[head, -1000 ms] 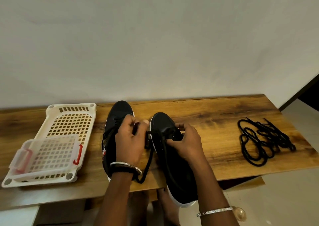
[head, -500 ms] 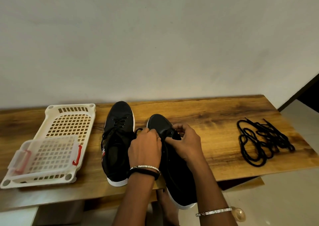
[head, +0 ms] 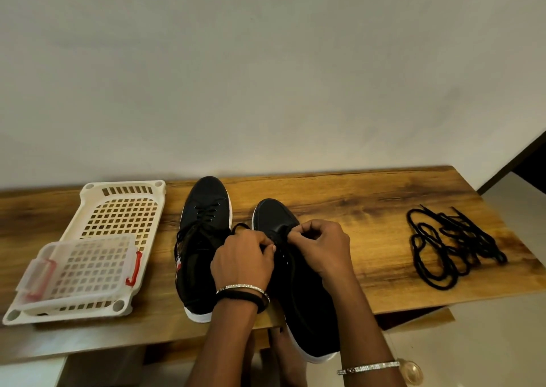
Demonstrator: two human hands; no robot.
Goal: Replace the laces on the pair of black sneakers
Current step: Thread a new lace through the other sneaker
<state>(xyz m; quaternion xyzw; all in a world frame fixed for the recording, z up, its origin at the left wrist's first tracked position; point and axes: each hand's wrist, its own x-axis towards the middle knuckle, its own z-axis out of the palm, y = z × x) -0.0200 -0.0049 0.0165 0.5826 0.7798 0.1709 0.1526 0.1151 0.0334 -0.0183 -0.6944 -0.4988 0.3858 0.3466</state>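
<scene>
Two black sneakers with white soles stand side by side on the wooden table [head: 339, 209], toes away from me. The left sneaker [head: 204, 239] has a black lace threaded through its eyelets. The right sneaker [head: 298, 301] overhangs the table's front edge. My left hand [head: 242, 264] and my right hand [head: 319, 246] meet over its eyelets, each pinching the black lace [head: 240, 226] there; a loop of it shows beside my left hand. A loose pile of black laces [head: 449, 248] lies at the table's right end.
A white perforated plastic basket [head: 124, 209] lies at the table's left, with a smaller clear basket with red handles [head: 79, 268] resting in it. A plain wall stands right behind the table. Light floor shows at the right and below.
My left hand moved right from the gap between the sneakers onto the right sneaker's eyelets, next to my right hand. The long hanging lace strand seen earlier is drawn up into a small loop.
</scene>
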